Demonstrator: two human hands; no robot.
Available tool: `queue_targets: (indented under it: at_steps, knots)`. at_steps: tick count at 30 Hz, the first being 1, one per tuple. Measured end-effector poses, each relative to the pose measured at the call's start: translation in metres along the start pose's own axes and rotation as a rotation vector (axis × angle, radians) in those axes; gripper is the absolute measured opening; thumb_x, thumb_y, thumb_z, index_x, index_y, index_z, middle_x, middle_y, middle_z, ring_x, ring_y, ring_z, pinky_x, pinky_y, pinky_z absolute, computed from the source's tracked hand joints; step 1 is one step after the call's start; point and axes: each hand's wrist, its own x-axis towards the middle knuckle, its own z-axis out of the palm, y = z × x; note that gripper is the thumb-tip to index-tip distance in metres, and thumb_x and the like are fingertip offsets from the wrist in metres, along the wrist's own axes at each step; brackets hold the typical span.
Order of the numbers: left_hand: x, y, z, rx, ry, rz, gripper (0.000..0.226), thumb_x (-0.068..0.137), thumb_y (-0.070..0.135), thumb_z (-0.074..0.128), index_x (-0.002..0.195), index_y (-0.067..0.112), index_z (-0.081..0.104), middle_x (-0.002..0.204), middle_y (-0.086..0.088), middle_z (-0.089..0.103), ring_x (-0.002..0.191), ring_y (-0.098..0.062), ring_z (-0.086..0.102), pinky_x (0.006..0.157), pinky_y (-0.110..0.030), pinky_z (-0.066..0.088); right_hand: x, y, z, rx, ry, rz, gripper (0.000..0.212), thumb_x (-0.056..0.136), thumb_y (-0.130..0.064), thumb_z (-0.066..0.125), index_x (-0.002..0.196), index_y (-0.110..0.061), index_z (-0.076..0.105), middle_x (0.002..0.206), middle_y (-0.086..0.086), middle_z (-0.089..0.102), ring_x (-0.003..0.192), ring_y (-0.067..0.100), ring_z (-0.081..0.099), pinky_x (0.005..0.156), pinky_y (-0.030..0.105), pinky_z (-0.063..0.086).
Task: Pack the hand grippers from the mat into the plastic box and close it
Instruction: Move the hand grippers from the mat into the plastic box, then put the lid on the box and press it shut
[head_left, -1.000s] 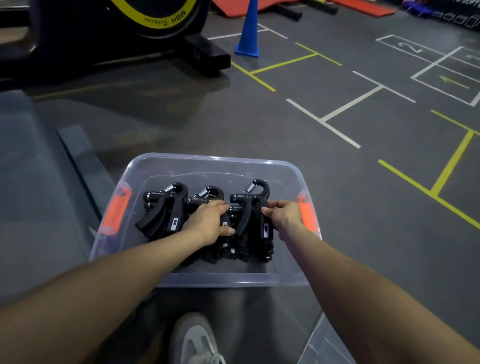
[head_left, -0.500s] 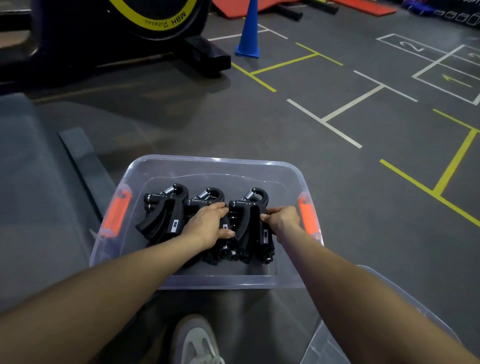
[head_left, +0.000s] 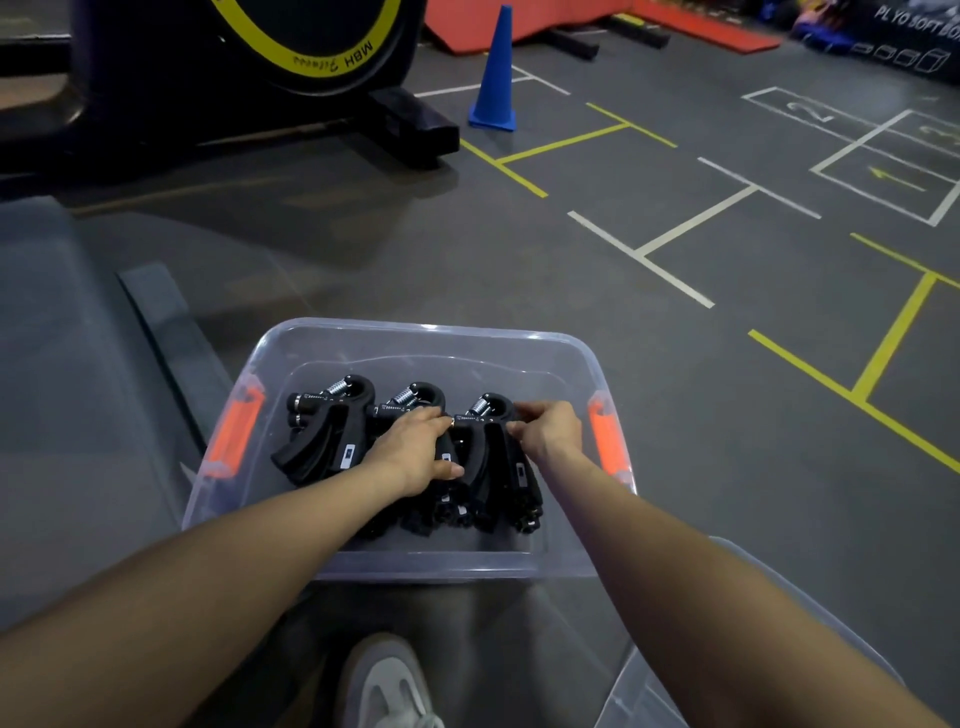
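Item: black spring-loaded hand grippers (head_left: 332, 436), rigid and seemingly weighty, lying in the clear plastic box (head_left: 415, 332) at lower centre, where I am watching the left hand (head_left: 415, 447) and right hand (head_left: 550, 431) closing on the rightmost one's handles.

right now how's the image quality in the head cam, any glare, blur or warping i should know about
Head view: dim, even lighting; the black hand grippers merge into one dark mass with little detail. Small glare spots sit on the far rim of the plastic box. Wide-angle warping stretches both forearms at the bottom corners. Left hand and right hand look slightly soft; the far background is softer still.
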Motion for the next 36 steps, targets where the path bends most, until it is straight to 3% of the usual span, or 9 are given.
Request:
queue_targets:
  at_steps: [3, 5, 8, 12, 18, 25, 28, 32, 36]
  knots:
    - [-0.006, 0.016, -0.022, 0.001, 0.040, 0.012, 0.070, 0.086, 0.033, 0.064, 0.145, 0.016, 0.031, 0.152, -0.001, 0.029, 0.140, -0.023, 0.029, 0.115, -0.032, 0.025, -0.006, -0.021, -0.011, 0.088, -0.027, -0.076, 0.037, 0.081, 0.005, 0.065, 0.117, -0.001, 0.063, 0.117, 0.011, 0.065, 0.103, 0.022, 0.060, 0.096, 0.024, 0.050]
    - [-0.011, 0.033, -0.043, -0.018, 0.071, 0.038, 0.067, 0.087, 0.031, 0.063, 0.145, 0.017, 0.032, 0.150, -0.003, 0.033, 0.137, -0.024, 0.035, 0.113, -0.034, 0.030, -0.013, -0.042, -0.030, 0.119, -0.077, -0.114, 0.041, 0.082, 0.011, 0.061, 0.122, 0.004, 0.057, 0.110, 0.009, 0.058, 0.097, 0.020, 0.055, 0.068, 0.005, 0.050]
    - [-0.024, 0.063, -0.075, -0.044, 0.121, 0.062, 0.063, 0.086, 0.027, 0.064, 0.142, 0.015, 0.036, 0.145, -0.009, 0.039, 0.132, -0.026, 0.042, 0.111, -0.035, 0.034, -0.028, -0.077, -0.074, 0.039, -0.113, -0.170, 0.047, 0.082, 0.009, 0.064, 0.127, 0.008, 0.051, 0.102, 0.013, 0.052, 0.084, 0.017, 0.050, 0.049, 0.007, 0.041]
    - [-0.050, 0.116, -0.098, -0.068, 0.211, 0.109, 0.056, 0.085, 0.025, 0.066, 0.135, 0.012, 0.044, 0.136, -0.013, 0.047, 0.123, -0.028, 0.050, 0.106, -0.033, 0.039, -0.056, -0.103, -0.143, -0.045, -0.072, -0.225, 0.051, 0.080, -0.002, 0.070, 0.127, 0.004, 0.052, 0.126, 0.022, 0.058, 0.092, 0.019, 0.050, 0.077, 0.025, 0.042]
    - [-0.103, 0.200, -0.074, -0.074, 0.163, 0.269, 0.054, 0.084, 0.023, 0.067, 0.132, 0.009, 0.048, 0.133, -0.014, 0.050, 0.120, -0.027, 0.053, 0.103, -0.032, 0.042, -0.118, -0.062, -0.227, -0.009, 0.042, -0.207, 0.052, 0.078, -0.011, 0.074, 0.125, -0.001, 0.055, 0.126, 0.019, 0.059, 0.097, 0.021, 0.053, 0.084, 0.031, 0.043]
    - [-0.102, 0.265, 0.017, 0.019, -0.021, 0.415, 0.055, 0.085, 0.024, 0.065, 0.134, 0.009, 0.045, 0.136, -0.011, 0.048, 0.122, -0.023, 0.052, 0.102, -0.027, 0.038, -0.126, 0.060, -0.284, 0.091, 0.187, 0.013, 0.050, 0.078, -0.010, 0.075, 0.122, 0.001, 0.055, 0.125, 0.021, 0.058, 0.092, 0.022, 0.052, 0.071, 0.028, 0.042]
    - [-0.091, 0.278, 0.069, 0.072, -0.153, 0.452, 0.055, 0.085, 0.023, 0.065, 0.134, 0.008, 0.045, 0.136, -0.013, 0.048, 0.122, -0.024, 0.051, 0.103, -0.027, 0.037, -0.123, 0.124, -0.295, 0.092, 0.245, 0.166, 0.049, 0.081, -0.009, 0.072, 0.124, 0.001, 0.054, 0.125, 0.017, 0.058, 0.110, 0.028, 0.057, 0.085, 0.027, 0.044]
    - [-0.071, 0.281, 0.137, 0.157, -0.336, 0.471, 0.058, 0.085, 0.025, 0.065, 0.137, 0.012, 0.042, 0.140, -0.011, 0.042, 0.128, -0.024, 0.046, 0.108, -0.028, 0.036, -0.113, 0.206, -0.303, 0.127, 0.278, 0.361, 0.048, 0.081, -0.007, 0.071, 0.125, 0.002, 0.054, 0.102, 0.011, 0.055, 0.091, 0.020, 0.051, 0.083, 0.031, 0.046]
    - [-0.053, 0.281, 0.202, 0.225, -0.476, 0.499, 0.060, 0.086, 0.025, 0.064, 0.140, 0.016, 0.038, 0.143, -0.006, 0.037, 0.129, -0.023, 0.044, 0.107, -0.030, 0.037, -0.106, 0.278, -0.306, 0.093, 0.325, 0.526, 0.045, 0.082, -0.007, 0.070, 0.123, 0.002, 0.055, 0.114, 0.015, 0.061, 0.105, 0.024, 0.058, 0.098, 0.032, 0.044]
